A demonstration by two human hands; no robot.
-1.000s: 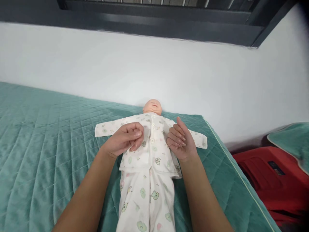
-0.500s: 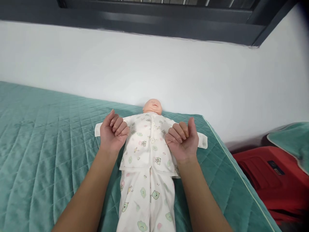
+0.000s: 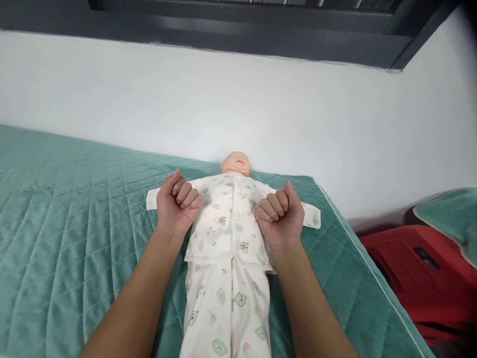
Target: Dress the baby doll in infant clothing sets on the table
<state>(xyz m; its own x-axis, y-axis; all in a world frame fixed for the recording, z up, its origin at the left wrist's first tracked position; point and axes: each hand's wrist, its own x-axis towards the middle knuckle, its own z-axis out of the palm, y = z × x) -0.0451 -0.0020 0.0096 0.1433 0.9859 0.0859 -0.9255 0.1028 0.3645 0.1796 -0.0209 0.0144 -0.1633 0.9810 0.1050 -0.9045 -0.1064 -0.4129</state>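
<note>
White printed pyjamas (image 3: 214, 238) on doll (image 3: 235, 163) | likely soft, light; hold best at torso | left hand (image 3: 178, 204), right hand (image 3: 280, 214): fingers curled into fists, nothing visible held

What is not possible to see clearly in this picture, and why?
All in the head view:
- Lower ends of trousers: cut off by bottom edge.
- Middle of sleeves: behind left hand and right hand.
- Inside both fists: covered by curled fingers.
- Label on red case: writing too small.
- Window frame: cut by top edge.
</note>
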